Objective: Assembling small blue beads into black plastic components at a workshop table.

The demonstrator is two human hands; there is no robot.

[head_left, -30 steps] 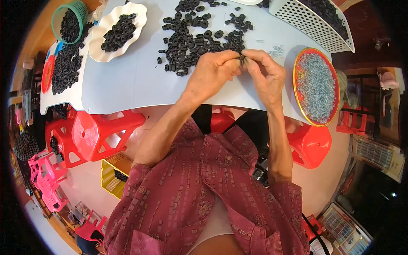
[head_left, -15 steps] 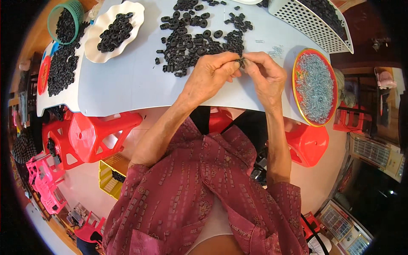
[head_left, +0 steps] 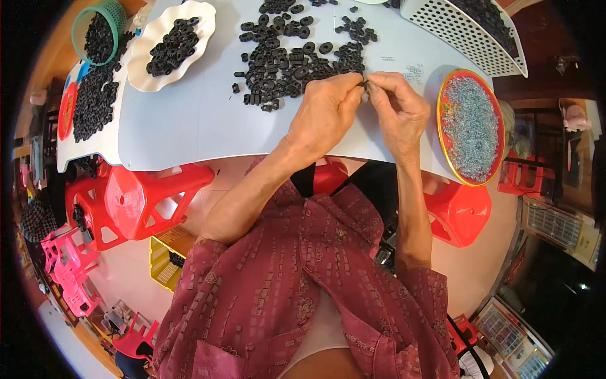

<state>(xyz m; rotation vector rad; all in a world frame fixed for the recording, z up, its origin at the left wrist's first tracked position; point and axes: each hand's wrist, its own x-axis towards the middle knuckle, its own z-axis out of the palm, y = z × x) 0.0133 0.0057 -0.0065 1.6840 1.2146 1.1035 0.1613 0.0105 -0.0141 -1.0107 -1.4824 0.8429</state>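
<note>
My left hand (head_left: 326, 108) and my right hand (head_left: 398, 108) meet fingertip to fingertip above the near part of the pale table (head_left: 183, 136). Pinched between them is a small black part (head_left: 364, 84), mostly covered by the fingers; both hands are closed on it. Just beyond my left hand spreads a loose pile of small black plastic parts (head_left: 271, 74), some of them ring-shaped. Right of my right hand, a red plate with a yellow rim (head_left: 442, 136) holds a heap of tiny clear bluish pieces (head_left: 470, 129).
A cream scalloped dish (head_left: 140, 72) of black parts stands at left, near a green basket (head_left: 120, 16) and another black pile (head_left: 95, 104). A white perforated basket (head_left: 454, 38) sits at far right. Red stools (head_left: 136, 199) and a yellow crate (head_left: 161, 275) are below the table.
My fingers have shifted slightly around the small black part, and the left hand has turned a little, its fingers more tucked in. The piles and dishes stay as they were.
</note>
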